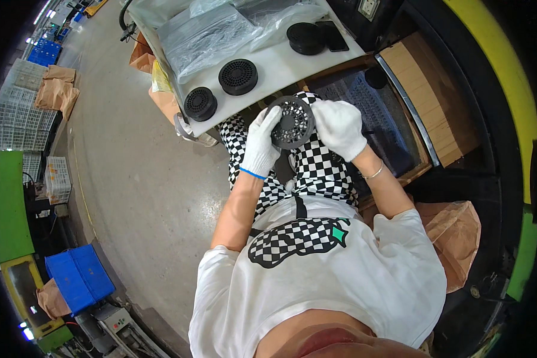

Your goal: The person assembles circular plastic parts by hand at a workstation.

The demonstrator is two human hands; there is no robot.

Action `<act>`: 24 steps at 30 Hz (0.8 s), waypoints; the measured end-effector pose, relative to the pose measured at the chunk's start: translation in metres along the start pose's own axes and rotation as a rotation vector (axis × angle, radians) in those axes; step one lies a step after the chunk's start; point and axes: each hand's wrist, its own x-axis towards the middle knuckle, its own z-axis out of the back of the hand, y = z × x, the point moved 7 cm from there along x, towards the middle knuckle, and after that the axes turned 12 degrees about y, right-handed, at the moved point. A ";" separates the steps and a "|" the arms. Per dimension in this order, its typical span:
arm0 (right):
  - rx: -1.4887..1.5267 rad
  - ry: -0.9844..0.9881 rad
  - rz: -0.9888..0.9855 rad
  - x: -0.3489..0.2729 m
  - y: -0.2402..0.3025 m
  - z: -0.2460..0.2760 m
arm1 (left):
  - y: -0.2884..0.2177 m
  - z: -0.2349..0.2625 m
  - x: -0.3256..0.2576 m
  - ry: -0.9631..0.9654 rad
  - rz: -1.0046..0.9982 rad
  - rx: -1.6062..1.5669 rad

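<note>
Round dark openwork disc (288, 122) between hands (261, 142) (340, 129)

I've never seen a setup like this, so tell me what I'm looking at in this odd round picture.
There's no robot here, just a person at work. The picture comes from a wide fisheye camera worn on the head, looking down, so straight edges bend near the rim. The white-gloved left hand holds a dark round grille. The right hand, also gloved, is at its right edge; whether it holds it too is hard to tell. Ahead, a white table bears three black round pieces, clear plastic sheeting and a dark flat rectangular item.
</note>
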 end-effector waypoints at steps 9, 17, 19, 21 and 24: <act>1.424 -0.702 -1.203 -0.042 -0.099 -0.057 | -0.031 -0.070 -0.050 0.499 -0.329 1.021; 0.820 -0.272 -0.696 -0.010 -0.061 -0.025 | -0.051 -0.008 -0.037 -0.052 -0.321 0.654; 0.271 0.001 -0.357 0.011 -0.046 0.008 | -0.058 0.008 -0.032 -0.022 -0.274 0.492; 0.320 0.390 -0.222 0.023 -0.034 0.011 | -0.060 0.011 -0.029 0.023 -0.237 0.409; 0.429 0.549 -0.180 0.022 -0.034 0.002 | -0.057 0.017 -0.025 0.045 -0.159 0.476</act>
